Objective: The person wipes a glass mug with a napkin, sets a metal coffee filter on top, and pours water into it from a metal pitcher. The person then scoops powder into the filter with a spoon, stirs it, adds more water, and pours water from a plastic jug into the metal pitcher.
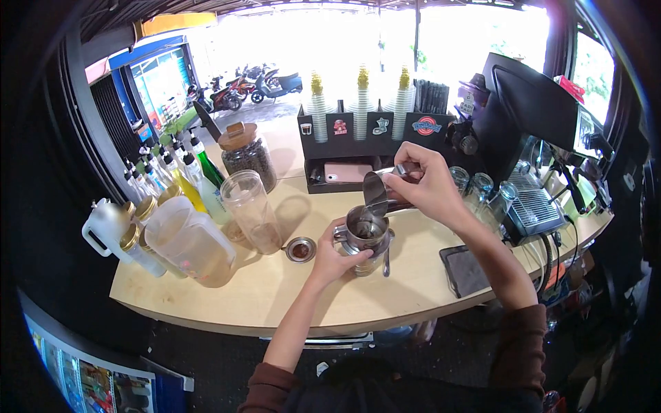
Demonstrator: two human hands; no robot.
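My right hand (428, 180) grips a metal pitcher (377, 193) by its handle and tilts it to the left. The pitcher's rim is just above a metal cup (365, 228), into which a stream seems to run. My left hand (337, 256) holds this cup, fingers wrapped round its side. Under the cup is a jar-like container (365, 266), partly hidden by the cup and my hand. A spoon (387, 265) is beside it on the right. To the left, a small round strainer (301, 250) with dark contents lies on the wooden counter (261, 303).
Left are a clear tall container (252, 210), a plastic pitcher (189, 241), a jar of dark beans (249, 157) and several pump bottles (180, 180). Behind stands a black cup holder (351, 127) with a phone (348, 172). Right are glasses (480, 189), a black tray (468, 270) and an espresso machine (533, 199).
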